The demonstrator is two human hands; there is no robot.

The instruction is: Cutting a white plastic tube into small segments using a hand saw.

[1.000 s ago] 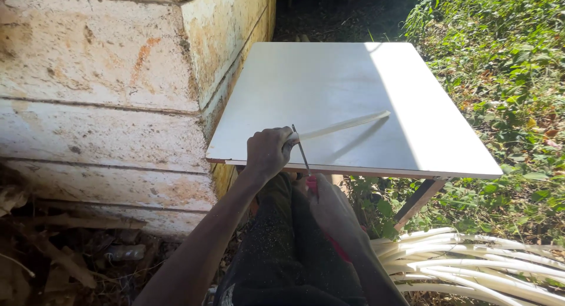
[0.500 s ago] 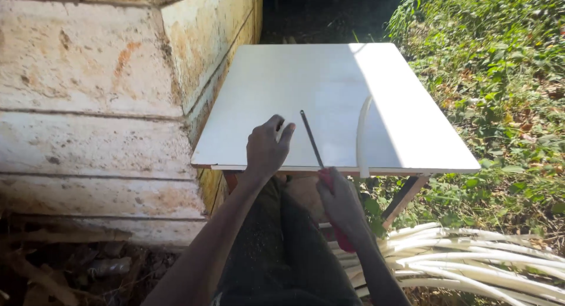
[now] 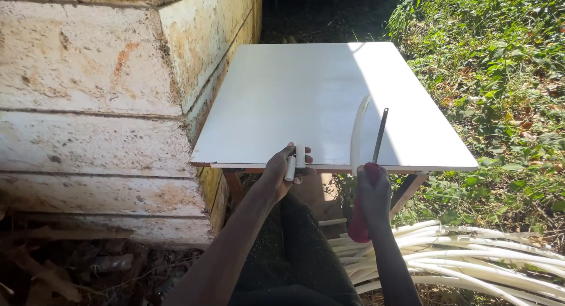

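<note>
Now left-hand fingers [image 3: 289, 157] pinch two short white pipe pieces [image 3: 295, 161] at the table [image 3: 306, 100] edge.

Single view, head-worn camera, looks forward and steeply down over person's own forearms. White table [image 3: 318, 100] fills centre, near edge close below lens, far edge toward top of frame. Left hand [image 3: 281, 171] and right hand [image 3: 372, 191] enter from bottom at table's near edge, close to camera. Concrete wall [image 3: 88, 106] runs along left side, grass [image 3: 506, 76] on right, pile of white tubes [image 3: 471, 259] at lower right. No second view to share scene with.
</note>
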